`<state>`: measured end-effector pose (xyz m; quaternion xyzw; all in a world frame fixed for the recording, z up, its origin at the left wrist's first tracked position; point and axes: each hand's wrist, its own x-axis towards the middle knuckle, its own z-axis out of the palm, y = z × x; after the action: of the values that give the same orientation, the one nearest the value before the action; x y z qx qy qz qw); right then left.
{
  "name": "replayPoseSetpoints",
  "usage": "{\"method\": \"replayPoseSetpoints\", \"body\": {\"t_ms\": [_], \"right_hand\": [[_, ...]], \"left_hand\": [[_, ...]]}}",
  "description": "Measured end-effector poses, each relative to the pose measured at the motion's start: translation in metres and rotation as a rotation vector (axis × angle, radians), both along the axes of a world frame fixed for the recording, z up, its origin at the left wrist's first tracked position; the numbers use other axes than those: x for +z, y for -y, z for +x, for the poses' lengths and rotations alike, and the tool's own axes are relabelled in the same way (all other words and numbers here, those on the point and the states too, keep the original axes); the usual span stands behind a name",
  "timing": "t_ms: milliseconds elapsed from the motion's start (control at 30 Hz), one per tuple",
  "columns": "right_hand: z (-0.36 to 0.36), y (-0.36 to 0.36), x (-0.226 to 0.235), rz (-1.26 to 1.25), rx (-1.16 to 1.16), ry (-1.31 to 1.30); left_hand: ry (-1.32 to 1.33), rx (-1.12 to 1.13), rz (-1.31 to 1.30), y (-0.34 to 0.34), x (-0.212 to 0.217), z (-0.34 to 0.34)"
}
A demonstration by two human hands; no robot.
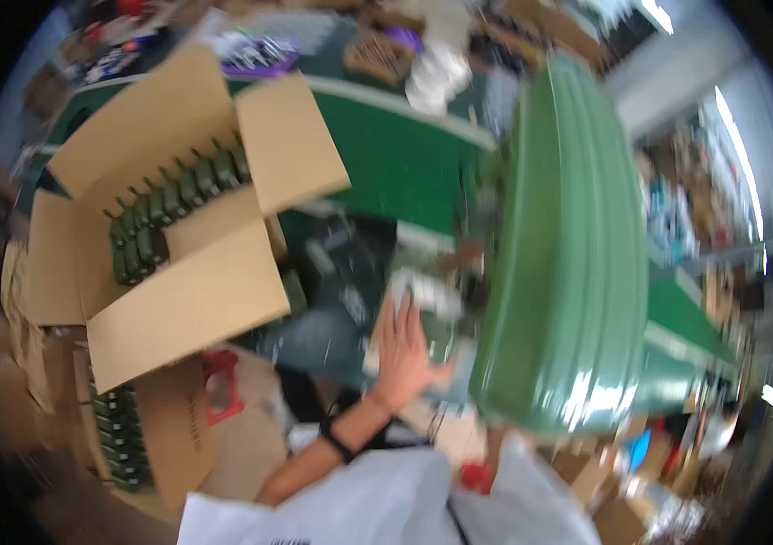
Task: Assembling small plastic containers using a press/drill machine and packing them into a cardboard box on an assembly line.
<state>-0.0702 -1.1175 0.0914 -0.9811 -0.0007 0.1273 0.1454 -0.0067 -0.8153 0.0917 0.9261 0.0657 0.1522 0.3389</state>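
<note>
My left hand (405, 354) reaches over the worktable, fingers stretched out and thumb apart. It is next to a blurred whitish, partly clear item (432, 295); whether it touches that item I cannot tell. A large green plastic tub (577, 263) with ribbed sides is tipped up on its side at the right. My right forearm (495, 445) runs up behind its lower end, and the tub hides the right hand. Left of my hand lie dark, glossy pieces (341, 272), too smeared to name.
An open cardboard box (187, 309) at the left holds rows of dark green bottle-shaped items (178, 195) with thin stems. Below it, another carton (168, 427) holds similar items. A red stool (221, 386) stands underneath. Trays and parts line the far side of the green table (377, 154).
</note>
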Motion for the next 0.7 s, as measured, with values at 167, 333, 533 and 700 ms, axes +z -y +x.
{"method": "replayPoseSetpoints", "body": {"t_ms": [167, 333, 533, 700], "right_hand": [[0.022, 0.057, -0.019, 0.074, -0.195, 0.026], [0.006, 0.045, -0.014, 0.778, -0.324, 0.157], [-0.194, 0.009, 0.300, 0.881, -0.744, 0.619], [-0.393, -0.002, 0.358, 1.396, -0.109, 1.045]], "left_hand": [[-0.064, -0.126, -0.040, -0.006, 0.016, -0.009], [-0.146, -0.389, -0.157, -0.051, 0.044, -0.013], [-0.409, -0.522, -0.907, -0.186, 0.242, -0.151], [-0.582, -0.703, -0.923, -0.232, 0.221, -0.148]]}}
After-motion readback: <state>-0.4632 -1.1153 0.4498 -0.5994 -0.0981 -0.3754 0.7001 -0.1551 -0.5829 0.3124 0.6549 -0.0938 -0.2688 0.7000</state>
